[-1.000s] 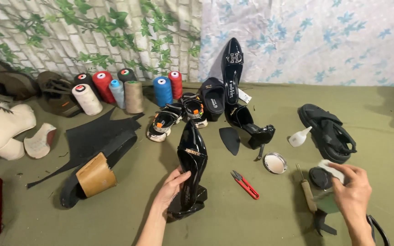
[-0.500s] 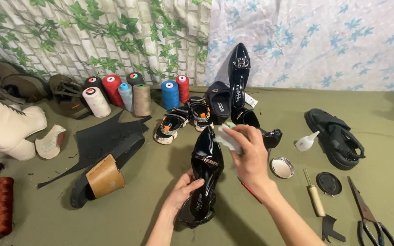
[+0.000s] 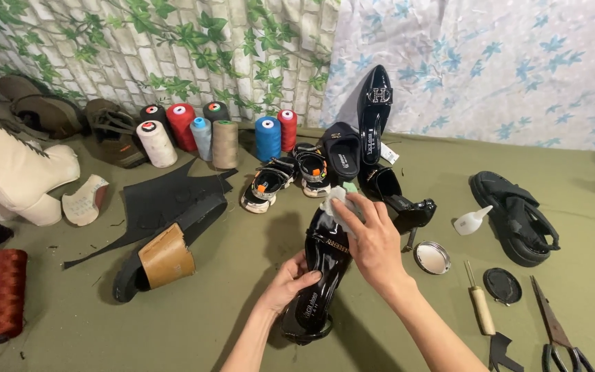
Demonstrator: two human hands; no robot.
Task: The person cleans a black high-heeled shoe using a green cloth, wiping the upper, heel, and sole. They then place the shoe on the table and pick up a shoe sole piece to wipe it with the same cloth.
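Olive-green cloth (image 3: 173, 324) covers the work surface, backed by a leaf-patterned wall. Left hand (image 3: 289, 282) grips the glossy black shoe (image 3: 319, 275) at mid-sole, fingers curled round its edge; the shoe lies at centre, toe pointing away. Right hand (image 3: 373, 238) presses a pale cloth wad (image 3: 337, 203) onto the shoe's toe end. Thread spools (image 3: 216, 134) stand behind; an awl (image 3: 480, 306) and scissors (image 3: 556, 331) lie at right.

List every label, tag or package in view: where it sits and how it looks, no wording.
Insole label: pale print inside the black shoe that the left hand steadies.
Strap plate: narrow, pale, beside the right hand.
White paper tag: beside the upright black shoe.
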